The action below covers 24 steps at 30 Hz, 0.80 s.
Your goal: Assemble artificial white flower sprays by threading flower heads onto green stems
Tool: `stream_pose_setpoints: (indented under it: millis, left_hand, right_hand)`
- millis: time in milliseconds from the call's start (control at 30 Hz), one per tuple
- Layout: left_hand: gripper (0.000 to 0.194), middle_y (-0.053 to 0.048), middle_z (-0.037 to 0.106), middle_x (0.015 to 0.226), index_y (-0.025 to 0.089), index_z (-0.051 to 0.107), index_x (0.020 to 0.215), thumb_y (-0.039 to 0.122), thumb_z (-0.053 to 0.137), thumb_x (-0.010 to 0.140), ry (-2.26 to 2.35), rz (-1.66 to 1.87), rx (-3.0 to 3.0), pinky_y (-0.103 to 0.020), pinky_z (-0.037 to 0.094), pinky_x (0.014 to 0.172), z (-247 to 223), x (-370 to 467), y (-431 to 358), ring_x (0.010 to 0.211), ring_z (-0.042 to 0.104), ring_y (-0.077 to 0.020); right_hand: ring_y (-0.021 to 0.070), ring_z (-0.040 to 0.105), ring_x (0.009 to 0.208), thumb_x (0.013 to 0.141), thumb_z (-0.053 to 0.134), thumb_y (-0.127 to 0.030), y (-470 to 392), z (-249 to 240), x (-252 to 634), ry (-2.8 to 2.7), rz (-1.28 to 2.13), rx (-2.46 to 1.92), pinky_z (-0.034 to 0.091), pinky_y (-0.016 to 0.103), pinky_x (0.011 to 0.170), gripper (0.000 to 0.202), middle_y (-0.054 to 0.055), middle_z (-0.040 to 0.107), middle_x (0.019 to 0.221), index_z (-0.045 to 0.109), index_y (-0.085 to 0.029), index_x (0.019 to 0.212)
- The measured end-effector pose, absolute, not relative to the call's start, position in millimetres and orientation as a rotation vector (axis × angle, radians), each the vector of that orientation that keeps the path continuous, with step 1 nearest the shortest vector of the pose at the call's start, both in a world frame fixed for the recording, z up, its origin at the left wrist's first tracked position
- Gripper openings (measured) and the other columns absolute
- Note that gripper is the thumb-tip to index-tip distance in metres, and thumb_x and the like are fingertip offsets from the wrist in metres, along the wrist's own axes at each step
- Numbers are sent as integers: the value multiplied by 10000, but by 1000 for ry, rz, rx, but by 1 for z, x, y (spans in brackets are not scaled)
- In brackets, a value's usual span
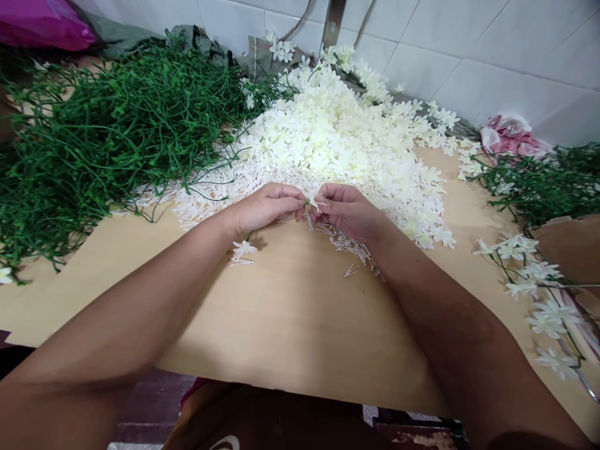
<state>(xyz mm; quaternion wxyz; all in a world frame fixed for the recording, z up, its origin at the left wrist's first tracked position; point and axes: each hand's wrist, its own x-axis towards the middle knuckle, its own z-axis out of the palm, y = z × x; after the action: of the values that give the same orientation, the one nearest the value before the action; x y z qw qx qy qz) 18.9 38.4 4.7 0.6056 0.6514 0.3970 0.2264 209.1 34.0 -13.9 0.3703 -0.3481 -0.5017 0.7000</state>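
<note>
Both hands meet near the middle of the view, over the front edge of a heap of white petals (328, 131). My left hand (274, 206) pinches a thin green stem, most of it hidden by the fingers. Fingertips of my right hand (344, 209) are closed on a small white flower (315, 203) at the tip of that stem. A finished-looking white flower (244, 249) hangs just below my left hand. Thin white stamens (225, 187) lie in a pile behind and left of the hands.
Green plastic stems (126, 125) form a large heap at the left. More green stems (557, 181) and flowered sprays (539, 269) lie at the right. Brown paper (290, 325) covers the table. A tiled wall (492, 69) stands behind, with a pink bag (44, 25) at the back left.
</note>
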Motion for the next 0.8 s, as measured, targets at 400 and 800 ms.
stream_pose_setpoints:
  millis: [400, 800]
  left_hand:
    - [299, 49, 364, 544, 148, 500, 637, 379, 597, 800, 857, 541, 1395, -191, 229, 468, -4, 17, 40, 466, 283, -42]
    - [337, 41, 433, 551, 149, 473, 601, 386, 674, 734, 807, 490, 1267, -186, 269, 444, -2, 16, 38, 452, 356, -38]
  right_hand:
    - [48, 529, 534, 587, 831, -402, 32, -20, 202, -1316, 1651, -895, 425, 189, 541, 375, -54, 596, 573, 564, -164, 699]
    - [52, 551, 514, 528, 862, -361, 32, -22, 201, -1235, 1771, -869, 428, 182, 510, 376, -56, 615, 551, 571, -166, 664]
